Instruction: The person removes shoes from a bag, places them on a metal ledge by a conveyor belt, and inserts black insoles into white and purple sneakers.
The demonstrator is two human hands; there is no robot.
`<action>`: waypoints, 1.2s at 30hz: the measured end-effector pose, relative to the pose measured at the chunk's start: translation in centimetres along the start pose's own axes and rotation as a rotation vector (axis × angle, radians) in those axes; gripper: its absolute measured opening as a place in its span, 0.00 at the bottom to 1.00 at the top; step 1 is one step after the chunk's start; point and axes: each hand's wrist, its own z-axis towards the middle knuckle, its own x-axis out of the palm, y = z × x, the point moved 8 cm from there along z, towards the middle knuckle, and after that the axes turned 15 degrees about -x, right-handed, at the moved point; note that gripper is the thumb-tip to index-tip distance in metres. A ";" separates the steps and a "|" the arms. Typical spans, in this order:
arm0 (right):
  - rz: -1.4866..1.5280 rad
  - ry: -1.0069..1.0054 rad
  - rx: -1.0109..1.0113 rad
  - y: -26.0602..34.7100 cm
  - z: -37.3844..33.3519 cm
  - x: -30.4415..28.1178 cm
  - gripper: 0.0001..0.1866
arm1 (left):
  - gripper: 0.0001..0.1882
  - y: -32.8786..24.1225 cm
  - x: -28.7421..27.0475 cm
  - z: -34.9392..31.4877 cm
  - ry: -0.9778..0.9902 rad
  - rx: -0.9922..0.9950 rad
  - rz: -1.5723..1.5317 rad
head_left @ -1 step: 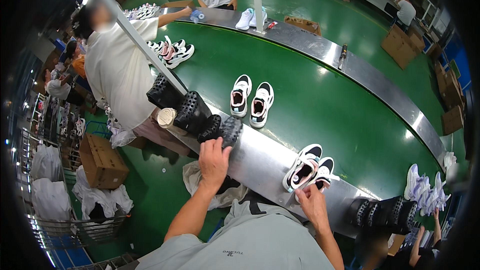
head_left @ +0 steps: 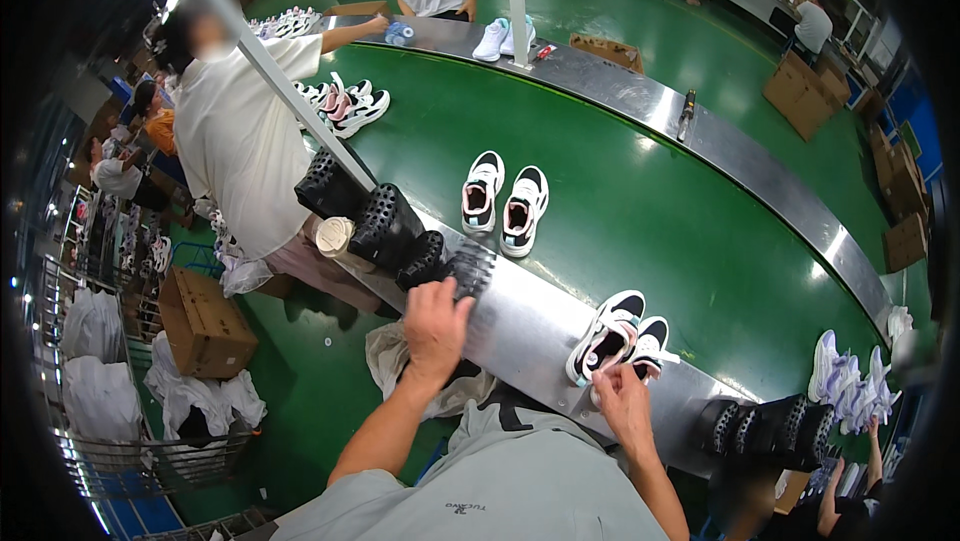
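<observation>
"What's different, looking at the person's own hands?"

"The left grip (head_left: 437, 326) has slid slightly to the right, and the black studded block (head_left: 470, 266) at its fingertips has shifted with it. The block is more smeared now (motion blur, I take it)."

"Is it actually held?"

"It looks so: the fingers bend onto its near edge, and it travels with them. The exact hold is hidden in the blur. It's above the brushed-metal border (head_left: 530, 316) of the long table, at the end of a row of similar black studded blocks (head_left: 382, 226)."

"And the right grip (head_left: 624, 403)?"

"Practically unmoved. Its thumb and fingertips are drawn close at the heel of a white-and-black shoe with a pink lining (head_left: 625, 313). I can't tell whether they pinch the heel or something small there."

"Where's that shoe?"

"On the metal border, toe reaching over the glossy green surface (head_left: 650, 211), with its matching white-and-black shoe (head_left: 652, 338) close on its right. Another white-and-black pair (head_left: 524, 211) stands farther off on the green."

"So what does the change mean for the work?"

"My judgement: the block is the thing being handled just now, while the right merely keeps its place at the shoe."
</observation>
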 end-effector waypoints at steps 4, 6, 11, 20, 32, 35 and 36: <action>0.754 -0.097 0.172 2.1 2.8 5.2 0.20 | 0.20 -7.7 1.8 -4.2 0.223 0.228 -0.230; 0.835 -0.111 0.188 1.8 3.0 5.2 0.20 | 0.20 -11.4 3.4 -7.2 0.418 0.368 -0.335; 1.133 0.031 0.329 2.4 1.3 3.7 0.21 | 0.28 -9.9 6.3 -5.6 0.496 0.089 -0.517; -0.328 0.203 0.018 6.8 -1.5 -1.0 0.31 | 0.07 -7.6 15.5 -9.3 1.000 -0.713 -0.900; -0.517 0.141 0.063 0.3 -2.4 -3.1 0.21 | 0.29 -11.1 20.3 -8.3 0.828 -0.012 -0.234; -0.548 0.210 0.067 0.3 -0.7 -2.1 0.21 | 0.22 -12.7 21.4 -7.9 0.736 0.241 -0.472; -0.604 0.200 0.084 0.5 -0.3 -2.0 0.20 | 0.18 -12.7 22.1 -7.9 0.781 0.240 -0.570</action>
